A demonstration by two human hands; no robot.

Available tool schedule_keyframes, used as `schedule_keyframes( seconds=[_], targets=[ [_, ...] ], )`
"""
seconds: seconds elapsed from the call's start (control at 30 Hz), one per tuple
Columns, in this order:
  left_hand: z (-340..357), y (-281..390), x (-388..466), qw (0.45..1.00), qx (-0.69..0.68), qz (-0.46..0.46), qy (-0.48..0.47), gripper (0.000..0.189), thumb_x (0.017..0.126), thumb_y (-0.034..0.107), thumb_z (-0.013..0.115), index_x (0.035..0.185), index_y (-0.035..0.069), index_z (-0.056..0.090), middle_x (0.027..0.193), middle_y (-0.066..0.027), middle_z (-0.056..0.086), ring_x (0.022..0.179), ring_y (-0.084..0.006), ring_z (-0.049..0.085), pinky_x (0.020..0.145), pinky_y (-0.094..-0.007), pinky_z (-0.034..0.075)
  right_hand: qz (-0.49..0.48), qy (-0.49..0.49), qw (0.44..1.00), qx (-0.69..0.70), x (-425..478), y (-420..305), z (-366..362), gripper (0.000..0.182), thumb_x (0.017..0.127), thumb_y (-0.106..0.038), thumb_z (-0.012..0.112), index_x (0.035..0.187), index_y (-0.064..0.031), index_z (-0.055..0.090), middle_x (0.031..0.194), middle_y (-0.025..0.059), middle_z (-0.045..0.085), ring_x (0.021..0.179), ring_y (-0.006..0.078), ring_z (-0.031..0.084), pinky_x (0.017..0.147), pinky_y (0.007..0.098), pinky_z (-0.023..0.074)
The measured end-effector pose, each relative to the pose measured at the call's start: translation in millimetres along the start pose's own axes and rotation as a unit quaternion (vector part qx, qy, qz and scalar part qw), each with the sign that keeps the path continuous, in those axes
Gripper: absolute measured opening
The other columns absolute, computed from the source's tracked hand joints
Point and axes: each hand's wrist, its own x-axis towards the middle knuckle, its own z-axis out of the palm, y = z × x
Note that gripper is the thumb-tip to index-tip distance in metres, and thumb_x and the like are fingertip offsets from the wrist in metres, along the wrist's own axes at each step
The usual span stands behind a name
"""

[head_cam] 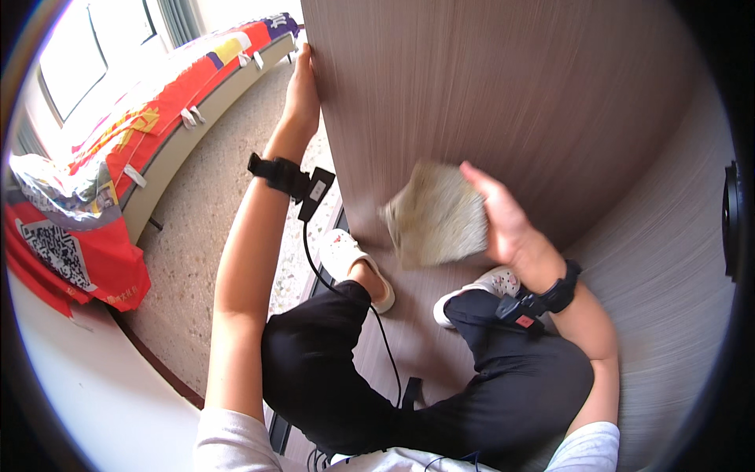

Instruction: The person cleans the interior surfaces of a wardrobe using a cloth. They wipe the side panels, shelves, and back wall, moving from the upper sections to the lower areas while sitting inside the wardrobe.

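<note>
My left hand (303,97) is against the upright edge of a brown wood-grain panel (501,88), its fingers partly hidden behind that edge. In my right hand (501,221) is a folded greenish-beige cloth (439,215), slightly blurred, held against or just off the face of the panel; which of these cannot be told. Both wrists wear black straps with small devices, and a black cable (383,330) runs down from the left one.
Below are my knees in dark trousers and my white clogs (354,259). A curved-looking wood-grain wall (655,283) stands at right. Beyond the panel's edge lie a speckled floor (200,236) and a long frame draped with a red printed banner (138,135), beside windows.
</note>
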Motion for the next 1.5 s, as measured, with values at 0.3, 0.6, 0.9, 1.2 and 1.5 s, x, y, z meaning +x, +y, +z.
schedule_keyframes(
  seconds=[0.3,0.6,0.9,1.2,1.5],
  targets=[
    [-11,-5,2,0.999,0.029,0.014,0.001,0.07,0.087,0.053,0.021,0.131,-0.002,0.023,0.135,-0.0126,0.028,0.126,-0.0213,0.021,0.103,-0.0343,0.009,0.024,0.021,0.995,-0.095,-18,-10,5,0.035,0.089,-0.028,0.04,0.107,-0.0002,0.05,0.101,0.0107,0.058,0.09,0.0197,0.057,0.081,0.0325,0.0452],
    [-10,-9,-2,0.999,0.044,0.018,-0.019,0.069,0.087,0.053,0.02,0.13,-0.002,0.025,0.135,-0.0118,0.029,0.125,-0.0216,0.024,0.103,-0.0344,0.011,-0.023,0.065,0.987,-0.148,10,4,-26,0.033,0.089,-0.027,0.041,0.107,-0.0006,0.05,0.098,0.008,0.058,0.087,0.0163,0.057,0.076,0.0315,0.0464],
    [-2,0,-12,0.996,0.084,0.001,0.024,0.071,0.087,0.054,0.021,0.132,-0.001,0.019,0.138,-0.0128,0.021,0.128,-0.0232,0.017,0.104,-0.0355,0.007,-0.079,-0.02,0.994,-0.073,-12,-10,1,0.04,0.089,-0.032,0.04,0.114,-0.0016,0.045,0.109,0.0102,0.054,0.098,0.0198,0.054,0.086,0.033,0.0425],
    [3,2,-9,0.998,0.054,0.015,0.01,0.071,0.087,0.053,0.021,0.132,-0.002,0.019,0.138,-0.0122,0.02,0.128,-0.0209,0.016,0.104,-0.0331,0.007,-0.366,0.038,0.928,-0.053,-60,-39,6,0.046,0.086,-0.038,0.043,0.114,0.0001,0.046,0.109,0.0108,0.054,0.098,0.0195,0.053,0.086,0.0333,0.0417],
    [-2,-2,-3,0.999,0.033,0.008,0.011,0.068,0.088,0.052,0.022,0.129,-0.003,0.028,0.134,-0.0114,0.03,0.124,-0.0199,0.026,0.102,-0.0313,0.014,-0.815,0.266,0.449,-0.254,-74,-64,12,0.056,0.086,-0.039,0.042,0.123,0.0019,0.034,0.128,0.0116,0.034,0.117,0.0228,0.033,0.099,0.0337,0.0242]
  ],
)
